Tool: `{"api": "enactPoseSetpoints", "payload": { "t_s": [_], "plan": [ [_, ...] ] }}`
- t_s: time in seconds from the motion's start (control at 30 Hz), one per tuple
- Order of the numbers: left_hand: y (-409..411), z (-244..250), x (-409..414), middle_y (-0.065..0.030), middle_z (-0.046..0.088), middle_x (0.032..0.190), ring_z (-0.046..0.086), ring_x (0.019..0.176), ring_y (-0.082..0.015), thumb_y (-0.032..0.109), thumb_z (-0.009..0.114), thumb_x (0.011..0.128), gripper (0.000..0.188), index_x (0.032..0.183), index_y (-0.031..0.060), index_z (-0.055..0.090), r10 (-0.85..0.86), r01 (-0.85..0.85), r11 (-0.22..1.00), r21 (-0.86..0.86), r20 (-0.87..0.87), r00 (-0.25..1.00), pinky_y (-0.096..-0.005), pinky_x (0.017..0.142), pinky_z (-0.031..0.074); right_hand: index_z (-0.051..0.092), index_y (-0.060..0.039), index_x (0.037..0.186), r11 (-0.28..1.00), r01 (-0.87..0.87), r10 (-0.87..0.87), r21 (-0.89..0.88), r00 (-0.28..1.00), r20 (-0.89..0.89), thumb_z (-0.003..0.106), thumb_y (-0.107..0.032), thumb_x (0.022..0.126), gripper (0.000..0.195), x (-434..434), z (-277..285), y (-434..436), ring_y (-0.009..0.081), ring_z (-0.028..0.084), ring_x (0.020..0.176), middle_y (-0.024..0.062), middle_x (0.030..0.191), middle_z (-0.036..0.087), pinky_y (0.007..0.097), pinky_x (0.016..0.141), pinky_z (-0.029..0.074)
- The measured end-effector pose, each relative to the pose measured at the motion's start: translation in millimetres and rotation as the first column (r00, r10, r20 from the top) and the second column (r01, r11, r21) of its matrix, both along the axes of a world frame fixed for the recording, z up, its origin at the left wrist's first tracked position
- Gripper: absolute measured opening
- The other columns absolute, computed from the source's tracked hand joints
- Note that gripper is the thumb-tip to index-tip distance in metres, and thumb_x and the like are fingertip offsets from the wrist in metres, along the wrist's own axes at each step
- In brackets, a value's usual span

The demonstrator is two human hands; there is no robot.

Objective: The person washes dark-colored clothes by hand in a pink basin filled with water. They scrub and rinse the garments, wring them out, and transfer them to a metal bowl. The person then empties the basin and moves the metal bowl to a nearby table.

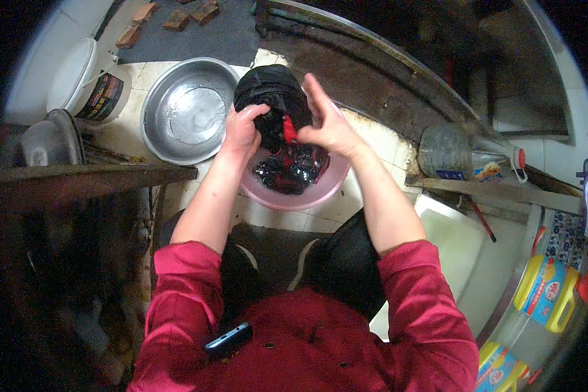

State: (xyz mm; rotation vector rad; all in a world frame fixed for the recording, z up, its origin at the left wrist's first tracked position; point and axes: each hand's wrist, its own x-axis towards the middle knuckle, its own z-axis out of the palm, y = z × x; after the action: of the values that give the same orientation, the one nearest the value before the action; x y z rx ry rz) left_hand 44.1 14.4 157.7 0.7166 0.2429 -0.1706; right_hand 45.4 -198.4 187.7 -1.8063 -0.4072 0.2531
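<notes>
A bundle of wet black cloth (267, 83) is held up over a pink plastic basin (294, 200). My left hand (243, 128) has its fingers closed around the near left part of the cloth. At the cloth's right side is my right hand (330, 120), fingers stretched out and thumb spread; whether its palm touches the cloth cannot be seen. A red patch (289, 130) shows near my right thumb. Dark, glossy water (299, 169) lies in the basin below, with black and red shades in it.
Left of the pink basin stands a grey metal basin (188, 105), wet inside. A lidded white bucket (105, 95) is beyond it. A wooden board (98, 174) juts in from the left. To the right are a large clear plastic bottle (448, 152) and yellow-handled jugs (546, 294).
</notes>
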Motion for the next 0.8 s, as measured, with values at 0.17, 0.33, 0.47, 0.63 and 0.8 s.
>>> {"api": "enactPoseSetpoints", "payload": {
  "t_s": [0.17,0.33,0.47,0.63,0.8],
  "plan": [
    [-15.9,11.1,0.2,-0.0163,0.071,0.11,0.069,0.104,-0.0319,0.009,0.058,0.085,0.035,0.115,-0.0074,0.065,-0.078,0.083,0.948,-0.306,0.026,0.997,-0.0425,0.097,0.053,-0.007,-0.0179,0.163,0.99,0.125,-0.116,0.058,0.984,-0.138,0.09,-0.018,0.062,0.14,-25.0,-11.7,46.9,0.0282,0.042,0.141,0.0189,0.155,0.038,0.0355,0.115,0.035],
    [-26.6,17.4,-9.9,-0.0203,0.064,0.128,0.062,0.117,-0.0363,0.014,0.054,0.086,0.049,0.132,-0.0047,0.056,-0.209,0.206,0.849,-0.486,0.049,0.977,-0.0481,0.106,0.046,0.012,-0.0203,0.16,0.866,0.264,0.039,0.425,0.811,-0.583,0.084,-0.004,0.07,0.117,-18.3,-50.9,38.1,0.0245,0.048,0.13,0.0099,0.144,0.046,0.0379,0.108,0.043],
    [-27.1,3.3,-10.5,-0.0195,0.063,0.131,0.059,0.122,-0.0355,0.012,0.053,0.087,0.05,0.134,-0.0036,0.056,-0.213,0.215,0.82,-0.531,0.065,0.975,-0.0474,0.111,0.042,0.033,-0.0182,0.151,0.728,0.36,0.259,0.583,0.642,-0.721,0.079,0.004,0.077,0.09,-16.9,-61.7,32.6,0.025,0.055,0.124,0.0079,0.137,0.054,0.0447,0.105,0.047],
    [-11.2,0.1,-10.9,-0.0172,0.061,0.134,0.057,0.125,-0.0328,0.01,0.055,0.089,0.05,0.138,-0.003,0.053,-0.272,0.282,0.839,-0.466,0.09,0.958,-0.0455,0.112,0.04,0.047,-0.0098,0.143,0.783,0.281,0.272,0.555,0.648,-0.712,0.079,0.002,0.08,0.072,-9.7,-51.3,40.1,0.0256,0.06,0.119,0.0085,0.129,0.061,0.0437,0.104,0.049],
    [12.9,8.2,-8.9,-0.0119,0.053,0.145,0.049,0.134,-0.0253,0.007,0.062,0.087,0.064,0.148,0.0024,0.042,-0.412,0.356,0.889,0.287,0.163,0.897,-0.0392,0.117,0.033,0.055,-0.0032,0.135,0.955,0.152,0.001,0.254,0.858,-0.514,0.086,-0.007,0.074,0.068,-1.6,-71.7,18.8,0.0248,0.061,0.118,0.009,0.127,0.065,0.0393,0.104,0.048]
  ]
}}
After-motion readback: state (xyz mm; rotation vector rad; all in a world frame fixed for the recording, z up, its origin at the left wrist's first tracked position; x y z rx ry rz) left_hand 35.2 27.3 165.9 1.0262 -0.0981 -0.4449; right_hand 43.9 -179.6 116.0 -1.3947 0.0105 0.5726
